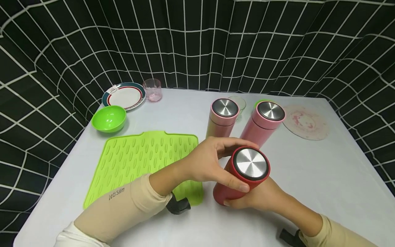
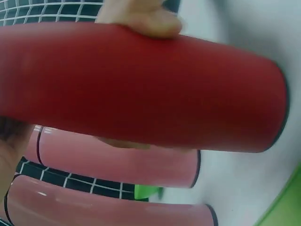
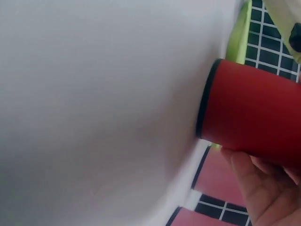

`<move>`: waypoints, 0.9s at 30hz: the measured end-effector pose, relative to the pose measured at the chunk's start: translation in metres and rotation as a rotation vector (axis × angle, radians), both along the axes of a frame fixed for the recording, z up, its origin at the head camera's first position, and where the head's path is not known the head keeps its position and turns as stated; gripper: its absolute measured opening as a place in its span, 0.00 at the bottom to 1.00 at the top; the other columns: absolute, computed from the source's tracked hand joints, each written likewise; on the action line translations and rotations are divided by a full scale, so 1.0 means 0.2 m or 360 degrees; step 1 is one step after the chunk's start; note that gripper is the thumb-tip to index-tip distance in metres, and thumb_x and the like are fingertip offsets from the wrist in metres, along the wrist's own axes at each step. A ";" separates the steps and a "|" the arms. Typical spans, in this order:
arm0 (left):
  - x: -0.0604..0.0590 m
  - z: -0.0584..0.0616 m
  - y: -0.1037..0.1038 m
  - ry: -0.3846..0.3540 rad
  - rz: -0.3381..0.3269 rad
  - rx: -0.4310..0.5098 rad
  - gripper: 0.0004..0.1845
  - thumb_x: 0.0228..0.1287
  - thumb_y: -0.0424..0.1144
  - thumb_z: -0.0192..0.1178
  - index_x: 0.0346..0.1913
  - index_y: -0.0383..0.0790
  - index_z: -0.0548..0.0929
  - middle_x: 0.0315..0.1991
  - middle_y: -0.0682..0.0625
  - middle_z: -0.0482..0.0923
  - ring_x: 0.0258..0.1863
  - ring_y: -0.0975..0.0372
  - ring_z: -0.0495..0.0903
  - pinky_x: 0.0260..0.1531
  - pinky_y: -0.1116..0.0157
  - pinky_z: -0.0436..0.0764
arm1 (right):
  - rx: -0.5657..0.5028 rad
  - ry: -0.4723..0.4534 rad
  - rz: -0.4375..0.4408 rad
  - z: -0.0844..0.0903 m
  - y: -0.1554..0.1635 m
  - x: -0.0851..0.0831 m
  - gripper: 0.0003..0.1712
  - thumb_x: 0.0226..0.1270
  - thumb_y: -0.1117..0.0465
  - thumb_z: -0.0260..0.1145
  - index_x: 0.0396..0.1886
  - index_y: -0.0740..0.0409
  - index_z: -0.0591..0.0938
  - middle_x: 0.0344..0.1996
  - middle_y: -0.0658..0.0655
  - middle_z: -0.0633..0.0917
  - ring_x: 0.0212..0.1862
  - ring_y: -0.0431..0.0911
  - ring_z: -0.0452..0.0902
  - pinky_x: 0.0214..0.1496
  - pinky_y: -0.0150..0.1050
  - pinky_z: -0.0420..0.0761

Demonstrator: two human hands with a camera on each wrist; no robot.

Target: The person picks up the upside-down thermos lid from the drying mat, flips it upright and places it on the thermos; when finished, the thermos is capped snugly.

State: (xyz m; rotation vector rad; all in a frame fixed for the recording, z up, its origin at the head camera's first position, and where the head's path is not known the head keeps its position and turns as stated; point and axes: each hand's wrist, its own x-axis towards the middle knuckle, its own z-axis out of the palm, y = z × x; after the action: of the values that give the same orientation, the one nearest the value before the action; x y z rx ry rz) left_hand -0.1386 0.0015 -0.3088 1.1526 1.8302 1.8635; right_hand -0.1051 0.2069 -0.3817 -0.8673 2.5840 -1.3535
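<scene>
A white table [image 1: 324,171] is enclosed behind and on both sides by a black curtain [image 1: 197,44] marked with a white grid. The curtain is draped in loose folds around the table's edges. The tabletop is lit evenly, and only faint shadows are cast.

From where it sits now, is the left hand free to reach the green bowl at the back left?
Probably not right away: the left hand grips the red flask together with the right hand. Once it lets go, the path over the green mat to the green bowl looks unobstructed.
</scene>
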 end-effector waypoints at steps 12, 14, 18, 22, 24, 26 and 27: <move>0.10 0.02 0.03 0.0333 0.0410 -0.0072 0.36 0.38 0.40 0.82 0.55 0.43 0.78 0.46 0.60 0.80 0.46 0.70 0.79 0.50 0.69 0.77 | 0.0048 -0.0006 0.0031 -0.01 0.01 0.00 0.31 0.39 0.49 0.85 0.44 0.39 0.78 0.38 0.39 0.81 0.40 0.38 0.78 0.42 0.37 0.79; 0.07 0.02 0.02 0.0223 0.0288 -0.0037 0.37 0.37 0.36 0.82 0.56 0.43 0.79 0.45 0.59 0.81 0.46 0.69 0.79 0.51 0.67 0.77 | 0.0020 -0.0027 0.0045 -0.01 0.02 -0.01 0.32 0.39 0.50 0.85 0.44 0.38 0.78 0.38 0.40 0.82 0.41 0.39 0.78 0.43 0.37 0.79; 0.00 0.01 0.02 0.0095 0.0034 -0.0045 0.38 0.39 0.32 0.81 0.59 0.40 0.78 0.46 0.58 0.82 0.50 0.67 0.79 0.55 0.65 0.75 | -0.0009 -0.0010 0.0041 -0.02 0.02 -0.02 0.36 0.35 0.53 0.87 0.46 0.39 0.77 0.40 0.41 0.82 0.42 0.40 0.78 0.45 0.37 0.78; 0.00 0.02 0.01 0.0131 -0.0016 -0.0117 0.38 0.45 0.36 0.79 0.62 0.43 0.75 0.47 0.59 0.81 0.54 0.68 0.76 0.59 0.65 0.72 | -0.0020 -0.0029 0.0003 -0.03 0.02 -0.01 0.37 0.33 0.54 0.87 0.46 0.39 0.77 0.40 0.41 0.82 0.42 0.40 0.78 0.44 0.37 0.79; 0.03 0.02 0.00 0.0223 0.0120 -0.0213 0.39 0.45 0.42 0.79 0.63 0.47 0.73 0.50 0.62 0.78 0.55 0.71 0.73 0.58 0.66 0.71 | -0.0025 -0.0033 0.0009 -0.03 0.02 -0.01 0.36 0.34 0.55 0.87 0.45 0.39 0.77 0.39 0.40 0.82 0.40 0.40 0.79 0.43 0.37 0.79; 0.07 0.02 0.00 0.0350 0.0305 -0.0286 0.39 0.43 0.47 0.79 0.61 0.50 0.72 0.51 0.64 0.75 0.55 0.73 0.72 0.57 0.68 0.72 | -0.0025 0.0000 0.0034 -0.04 0.02 -0.01 0.34 0.35 0.57 0.86 0.43 0.39 0.77 0.37 0.40 0.82 0.38 0.39 0.79 0.40 0.37 0.80; 0.10 0.02 0.00 0.0401 0.0400 -0.0303 0.40 0.42 0.49 0.80 0.60 0.50 0.72 0.51 0.65 0.74 0.54 0.74 0.72 0.56 0.68 0.72 | -0.0041 0.0021 0.0072 -0.04 0.01 -0.01 0.32 0.37 0.58 0.86 0.42 0.40 0.77 0.36 0.40 0.82 0.37 0.39 0.79 0.40 0.37 0.80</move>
State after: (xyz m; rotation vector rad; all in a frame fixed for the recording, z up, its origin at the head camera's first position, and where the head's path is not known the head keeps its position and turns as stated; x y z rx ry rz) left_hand -0.1194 0.0015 -0.3058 1.1796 2.3314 1.6800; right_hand -0.1068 0.2095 -0.3893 -0.9359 2.5456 -1.3760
